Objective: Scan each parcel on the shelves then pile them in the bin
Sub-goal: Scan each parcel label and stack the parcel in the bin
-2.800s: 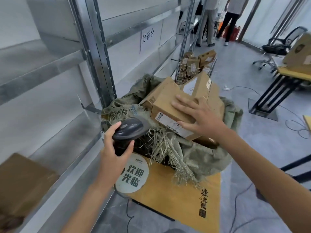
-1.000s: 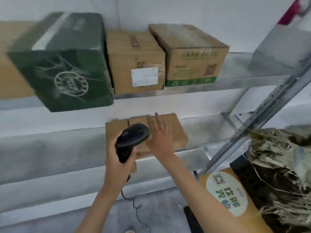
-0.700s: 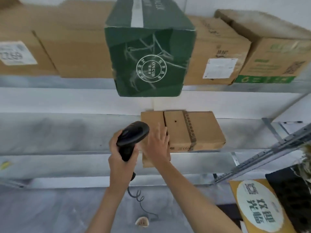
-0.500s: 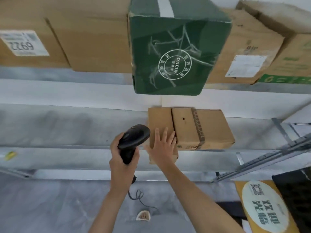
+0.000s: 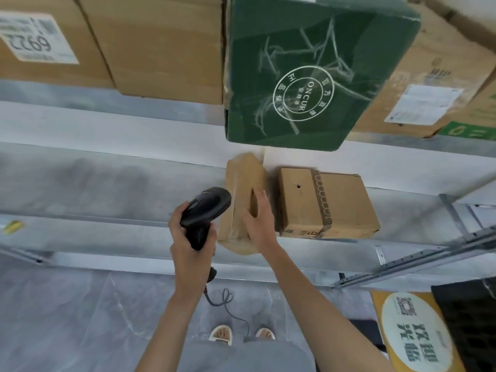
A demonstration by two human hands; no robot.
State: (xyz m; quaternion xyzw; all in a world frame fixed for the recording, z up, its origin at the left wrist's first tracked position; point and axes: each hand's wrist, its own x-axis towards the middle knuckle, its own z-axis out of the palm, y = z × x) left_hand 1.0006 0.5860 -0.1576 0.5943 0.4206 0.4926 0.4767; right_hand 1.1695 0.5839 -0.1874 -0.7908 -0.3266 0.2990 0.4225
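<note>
My left hand (image 5: 192,245) grips a black handheld barcode scanner (image 5: 205,212) with a coiled cable hanging below. My right hand (image 5: 259,220) holds a narrow brown cardboard parcel (image 5: 240,200) by its right side; the parcel is tipped up, its near end past the front edge of the lower metal shelf (image 5: 107,200). The scanner's head is close to the parcel's left face. A second, wider brown parcel (image 5: 326,204) lies flat on the same shelf just to the right. The bin's yellow board with a round white label (image 5: 410,339) shows at the lower right.
The upper shelf holds a dark green box (image 5: 303,76) that overhangs the edge, flanked by several brown cartons (image 5: 161,44) with white labels. A diagonal metal shelf brace (image 5: 418,261) runs at the right. Grey floor and my sandalled feet (image 5: 241,334) are below.
I turned from the bin to the shelves. My right hand went from lying flat on the narrow parcel to holding its side, and the parcel has tipped up and come forward off the shelf edge.
</note>
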